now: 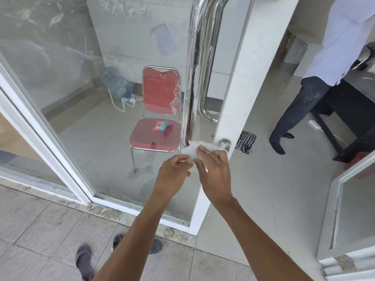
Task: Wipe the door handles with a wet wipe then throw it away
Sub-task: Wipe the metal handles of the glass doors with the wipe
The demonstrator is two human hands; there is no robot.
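Pinching a corner of the wet wipe (199, 148) at frame centre, my left hand (174, 173) curls its fingers; my right hand (214, 173) presses flat fingers on the wipe, against the lower end of the steel door handle (192, 78).

Both forearms are bare and sleeveless, with no rings or watch visible.
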